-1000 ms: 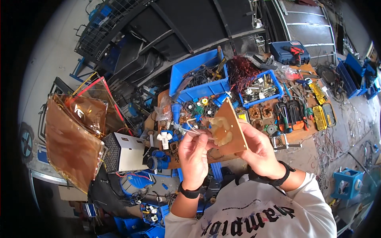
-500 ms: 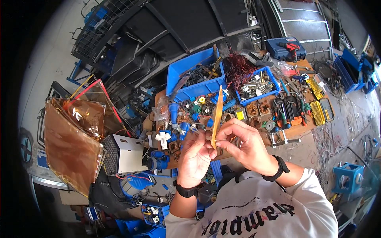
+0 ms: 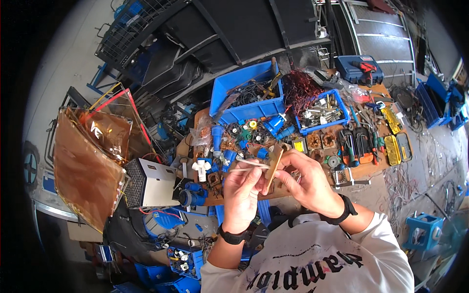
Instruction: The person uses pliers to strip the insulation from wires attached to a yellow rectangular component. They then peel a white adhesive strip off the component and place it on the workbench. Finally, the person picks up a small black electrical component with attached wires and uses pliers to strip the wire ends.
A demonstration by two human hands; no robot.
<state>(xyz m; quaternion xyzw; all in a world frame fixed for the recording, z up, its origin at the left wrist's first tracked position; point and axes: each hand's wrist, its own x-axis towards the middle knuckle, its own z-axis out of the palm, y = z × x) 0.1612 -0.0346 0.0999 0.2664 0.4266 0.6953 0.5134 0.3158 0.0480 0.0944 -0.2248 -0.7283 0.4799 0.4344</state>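
Observation:
A thin, flat tan board (image 3: 274, 163) with a pale edge is upright and tilted between my hands, above the near side of the workbench. My right hand (image 3: 312, 183) pinches its right side between thumb and bent fingers. At the board's lower left, my left hand (image 3: 242, 195) is closed, palm partly up, with narrow whitish strips (image 3: 252, 163) sticking out past its thumb. Whether the left fingers also grip the board is hard to make out. Below and behind the hands are blue plastic connectors (image 3: 228, 158) and a white pipe fitting (image 3: 201, 169).
A large blue bin (image 3: 246, 115) of tools stands at the back, beside a tangle of dark red wire (image 3: 300, 90) and a blue tray (image 3: 325, 128) of metal parts. Clamps, a yellow case (image 3: 392, 150) and a red drill (image 3: 365, 70) lie right. Brown sheets (image 3: 88, 171) lean left.
The board has turned from nearly edge-on and tall to show more of its face, sitting lower. Whitish strips now show clearly at my left hand. The whole view has shifted slightly.

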